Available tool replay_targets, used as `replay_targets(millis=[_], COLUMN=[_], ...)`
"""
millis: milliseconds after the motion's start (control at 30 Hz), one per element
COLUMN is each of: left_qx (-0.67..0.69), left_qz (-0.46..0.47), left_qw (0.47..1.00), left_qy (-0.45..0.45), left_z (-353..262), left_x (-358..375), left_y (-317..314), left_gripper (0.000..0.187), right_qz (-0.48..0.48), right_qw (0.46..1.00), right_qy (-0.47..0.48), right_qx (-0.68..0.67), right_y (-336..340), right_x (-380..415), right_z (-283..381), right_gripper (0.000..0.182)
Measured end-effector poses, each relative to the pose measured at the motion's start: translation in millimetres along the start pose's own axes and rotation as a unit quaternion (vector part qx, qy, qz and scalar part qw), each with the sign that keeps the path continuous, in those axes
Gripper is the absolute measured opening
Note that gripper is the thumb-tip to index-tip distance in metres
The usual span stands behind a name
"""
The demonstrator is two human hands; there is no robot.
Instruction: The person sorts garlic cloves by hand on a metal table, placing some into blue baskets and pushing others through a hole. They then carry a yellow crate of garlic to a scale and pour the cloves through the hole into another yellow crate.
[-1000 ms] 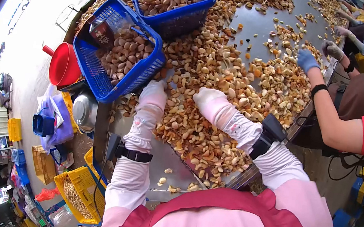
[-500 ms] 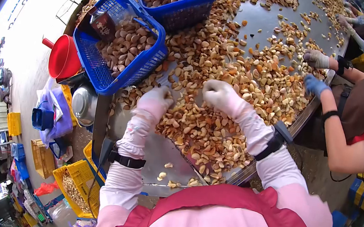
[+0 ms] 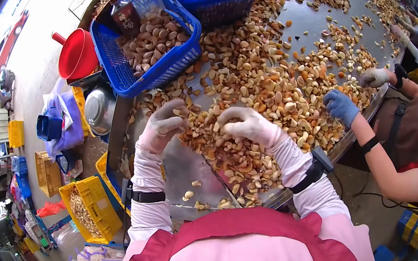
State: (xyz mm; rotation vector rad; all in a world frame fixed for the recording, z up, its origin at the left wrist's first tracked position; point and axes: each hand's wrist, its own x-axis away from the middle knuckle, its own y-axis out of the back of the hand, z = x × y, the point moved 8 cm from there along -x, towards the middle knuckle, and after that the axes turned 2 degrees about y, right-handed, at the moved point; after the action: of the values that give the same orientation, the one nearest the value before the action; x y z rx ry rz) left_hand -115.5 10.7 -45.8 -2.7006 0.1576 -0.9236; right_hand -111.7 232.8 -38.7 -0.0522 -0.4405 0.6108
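Loose garlic cloves, tan and cream with orange and brown bits, are heaped over a metal table. My left hand, in a pale glove, is at the heap's left edge below a blue basket, its fingers curled toward the thumb. Over the near middle of the pile is my right hand, also gloved, fingers bent and fingertips close to the thumb among the cloves. Anything between the fingers of either hand is too small to make out. Several cloves lie apart on bare metal near me.
Two blue baskets of cloves stand ahead, the nearer basket holding a dark red packet. At left are a red pan, a metal bowl and a yellow crate. A co-worker's gloved hands reach in from the right.
My left hand has shifted left and its fingers have loosened. My right hand has come slightly nearer and lower, fingers more extended. The co-worker's blue-gloved hand has moved left over the pile.
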Motion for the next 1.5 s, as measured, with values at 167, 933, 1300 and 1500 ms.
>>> replay_targets(millis=[167,933,1300,1500], left_qx=[-0.379,-0.742,-0.655,-0.674], left_qz=[-0.138,-0.18,-0.226,0.231], left_qw=[0.911,0.587,0.588,0.592], left_qy=[-0.092,-0.268,-0.417,-0.376], left_z=[8.1,52.4,-41.8,70.9], left_x=[-0.8,66.0,6.7,62.9], left_y=[11.0,-53.7,-96.4,-191.3], left_gripper=[0.064,0.065,0.041,0.062], right_qz=[-0.015,-0.086,-0.201,-0.313], right_qw=[0.784,0.973,0.887,0.912], right_qy=[0.047,0.051,0.208,0.255], right_qx=[0.618,0.206,-0.359,0.068], right_y=[-63.0,18.6,101.3,137.6], right_x=[10.3,-44.5,-117.0,-73.7], right_z=[-5.9,19.5,246.4,201.4], right_gripper=[0.018,0.025,0.032,0.047])
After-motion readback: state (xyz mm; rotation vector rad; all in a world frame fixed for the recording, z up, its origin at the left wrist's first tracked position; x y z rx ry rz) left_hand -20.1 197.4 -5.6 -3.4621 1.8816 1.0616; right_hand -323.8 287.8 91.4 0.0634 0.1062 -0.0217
